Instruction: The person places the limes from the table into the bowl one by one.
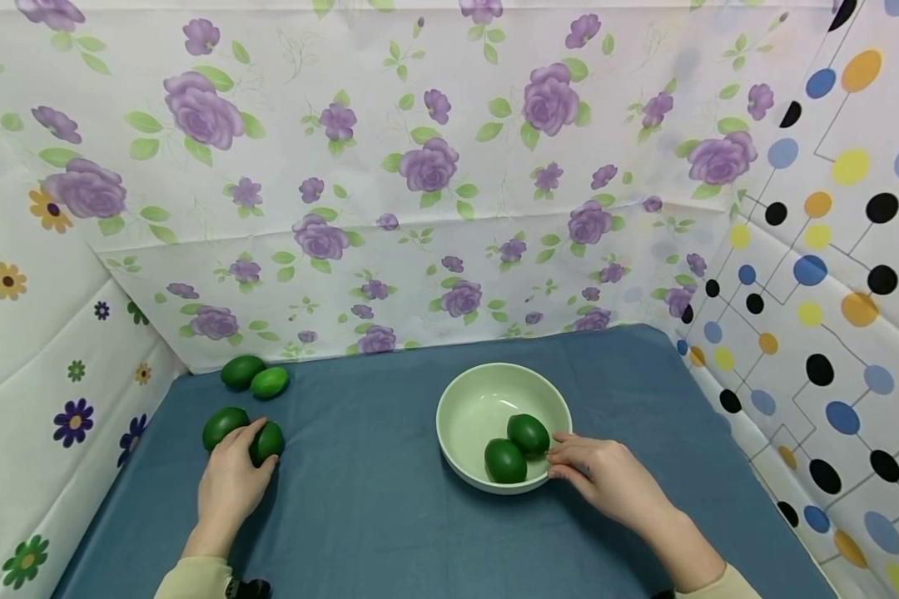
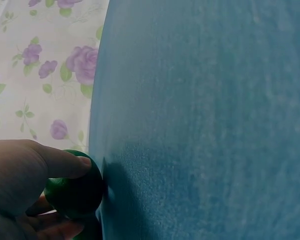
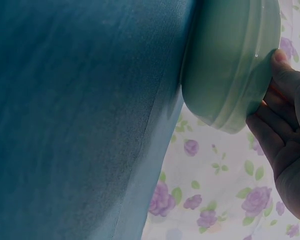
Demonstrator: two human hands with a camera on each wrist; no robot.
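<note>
My left hand [image 1: 232,478] grips a dark green lime [image 1: 267,443] on the left of the cloth. In the left wrist view its thumb lies over that lime [image 2: 80,195], with fingers beneath. Beside it, touching or nearly so, sits another lime [image 1: 223,426], partly behind the hand. On the right, my right hand [image 1: 607,478] holds the rim of a pale green bowl [image 1: 460,416]. Two dark limes lie in the bowl, one lime [image 1: 528,435] against the other lime [image 1: 505,462]. The right wrist view shows thumb and fingertips on the bowl's side [image 3: 225,65].
Behind the left hand, a dark lime [image 1: 243,372] and a brighter green lime [image 1: 270,383] lie close together near the back edge. A blue cloth [image 1: 360,466] covers the table. Patterned sheets [image 1: 389,166] rise at the back and both sides.
</note>
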